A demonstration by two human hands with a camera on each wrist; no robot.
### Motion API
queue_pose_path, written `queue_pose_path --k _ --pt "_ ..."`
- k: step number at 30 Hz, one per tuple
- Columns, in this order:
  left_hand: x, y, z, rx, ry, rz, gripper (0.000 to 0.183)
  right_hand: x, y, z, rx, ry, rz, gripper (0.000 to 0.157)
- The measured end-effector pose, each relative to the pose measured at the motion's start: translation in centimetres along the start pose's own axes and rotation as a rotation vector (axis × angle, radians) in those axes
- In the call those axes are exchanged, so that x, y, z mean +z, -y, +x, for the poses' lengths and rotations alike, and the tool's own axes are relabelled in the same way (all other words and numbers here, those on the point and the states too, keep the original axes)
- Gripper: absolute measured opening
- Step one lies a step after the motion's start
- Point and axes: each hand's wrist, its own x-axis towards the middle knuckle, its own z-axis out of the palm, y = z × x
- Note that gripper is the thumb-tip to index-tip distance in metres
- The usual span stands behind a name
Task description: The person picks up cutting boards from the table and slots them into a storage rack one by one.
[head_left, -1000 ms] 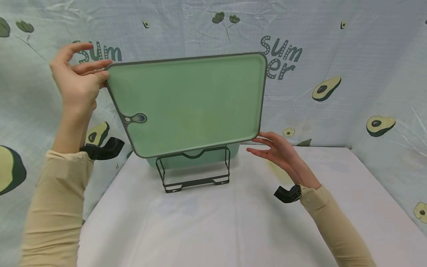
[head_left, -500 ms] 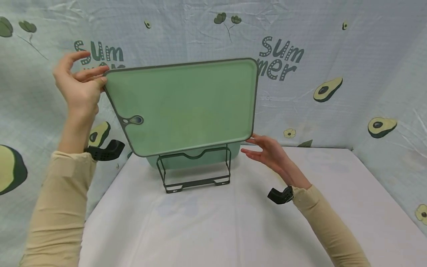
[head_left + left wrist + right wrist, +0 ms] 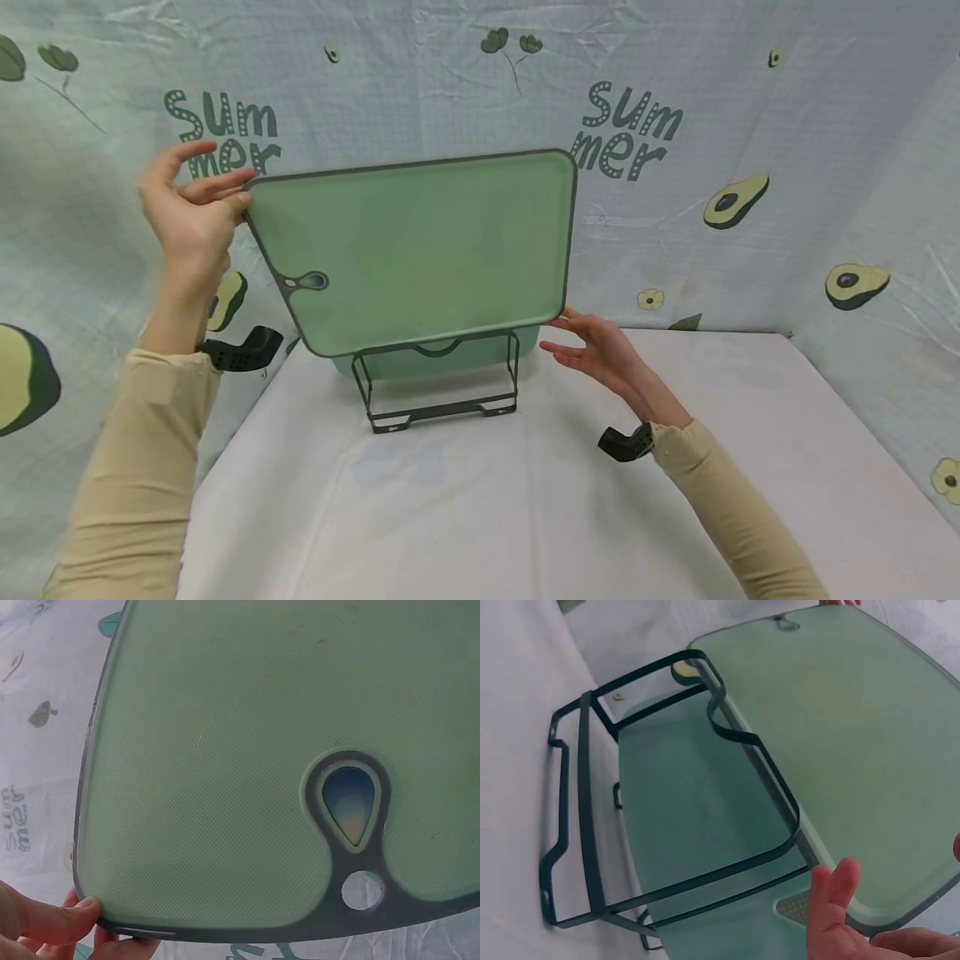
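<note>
A large green cutting board (image 3: 420,250) with a grey rim and a teardrop inset hangs tilted above a black wire rack (image 3: 442,408). My left hand (image 3: 191,221) pinches its upper left corner, thumb (image 3: 71,921) on the near face, with the other fingers behind the rim. My right hand (image 3: 607,354) is at the lower right corner, its upper fingers touching the rim. Its lower fingers (image 3: 829,900) stretch out free below the edge. The board's lower edge overlaps the top of the rack, and a green panel (image 3: 697,795) shows behind the rack's bars.
The rack stands on a white-covered table (image 3: 450,517). Behind rises a pale cloth backdrop (image 3: 420,75) printed with avocados and lettering. Black cameras sit at both wrists, the left camera (image 3: 243,350) and the right camera (image 3: 626,443).
The board has come down and a little left at its right side, closer over the rack. My left hand has lowered and shifted right, and the right hand has moved left with the corner.
</note>
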Motion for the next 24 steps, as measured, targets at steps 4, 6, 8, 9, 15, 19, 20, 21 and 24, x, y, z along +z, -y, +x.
queue_pose_path --k 4,6,8,9,15,19,20,21,24 --pt "-0.1 0.5 -0.1 -0.029 -0.006 0.005 0.049 -0.3 -0.4 0.1 0.009 -0.013 -0.015 0.056" --pt "-0.1 0.7 -0.1 -0.039 -0.008 0.010 0.050 -0.4 -0.6 0.1 0.011 -0.017 -0.016 0.056" --pt "-0.1 0.9 -0.1 -0.035 -0.007 0.019 0.050 -0.4 -0.8 0.1 0.014 -0.022 -0.011 0.056" --pt "-0.1 1.0 -0.1 -0.031 -0.006 0.022 0.050 -0.4 -0.9 0.2 0.015 -0.026 -0.007 0.056" --pt "0.2 1.4 -0.1 -0.011 0.005 0.062 0.050 -0.4 -1.2 -0.1 0.023 -0.039 -0.022 0.051" --pt "0.2 1.9 -0.1 -0.012 -0.006 0.143 0.049 -0.4 -1.6 0.0 0.037 -0.060 -0.016 0.044" --pt "0.2 2.0 -0.1 -0.013 -0.009 0.158 0.049 -0.4 -1.7 0.0 0.039 -0.067 -0.013 0.039" --pt "0.2 2.0 -0.1 -0.015 -0.010 0.171 0.049 -0.5 -1.8 0.0 0.040 -0.072 -0.011 0.033" --pt "0.2 2.2 -0.1 -0.025 -0.004 0.203 0.050 -0.6 -2.1 0.0 0.036 -0.081 0.003 0.015"
